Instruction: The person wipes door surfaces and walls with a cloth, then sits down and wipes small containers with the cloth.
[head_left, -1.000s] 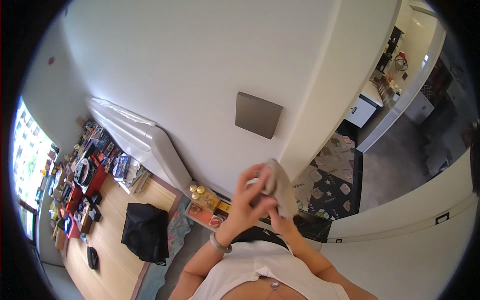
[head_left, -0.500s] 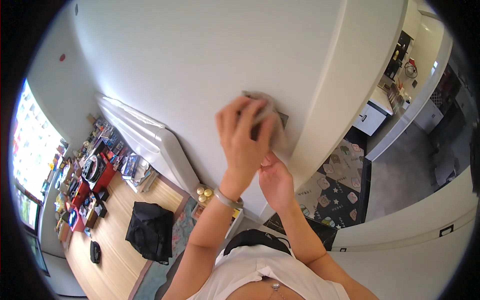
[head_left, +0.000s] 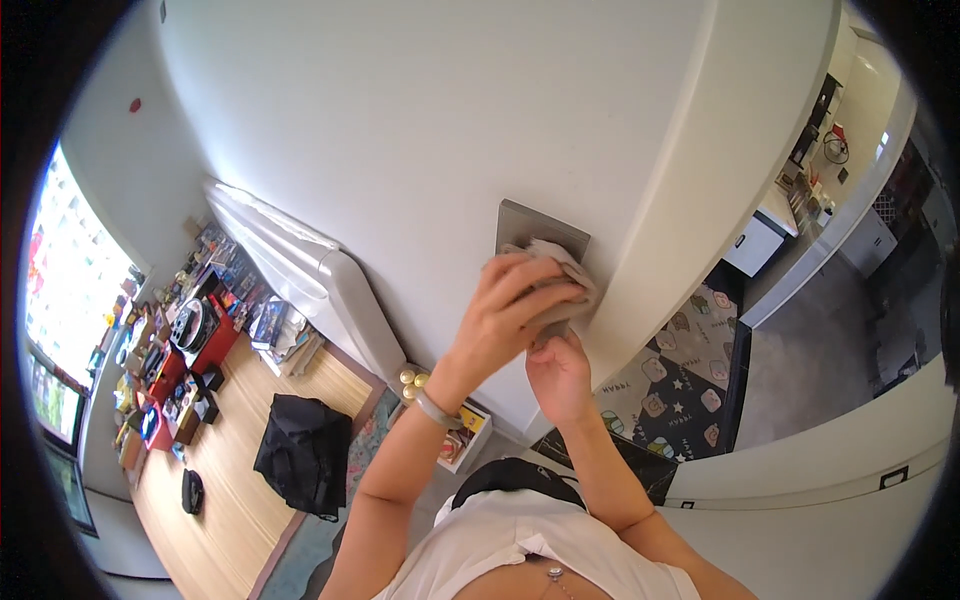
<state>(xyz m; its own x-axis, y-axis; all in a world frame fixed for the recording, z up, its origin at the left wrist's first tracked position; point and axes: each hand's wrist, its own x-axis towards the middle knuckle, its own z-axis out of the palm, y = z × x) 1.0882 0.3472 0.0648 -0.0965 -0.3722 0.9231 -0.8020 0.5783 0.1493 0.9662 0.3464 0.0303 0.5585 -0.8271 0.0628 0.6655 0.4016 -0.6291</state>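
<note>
A grey switch plate [head_left: 540, 228] is set in the white wall beside the door frame. My left hand [head_left: 515, 305], with a bangle at its wrist, is closed around a crumpled light grey cloth [head_left: 572, 272] and presses it to the plate's lower part. The plate's upper part shows above the cloth. Just below, my right hand [head_left: 560, 380] has its fingers curled at the cloth's lower end, which it seems to pinch; its fingertips are partly hidden.
A white door frame [head_left: 690, 170] rises to the right, with a patterned mat [head_left: 690, 370] beyond it. At the left, a wooden table [head_left: 235, 450] bears a black bag [head_left: 305, 455], a small black case [head_left: 192, 490] and many small items. A plastic-covered white panel [head_left: 300, 275] leans by the wall.
My left hand has moved down and slightly right with the cloth, uncovering the upper part of the switch plate. My right hand has shifted slightly down, its fingers now curled at the cloth.
</note>
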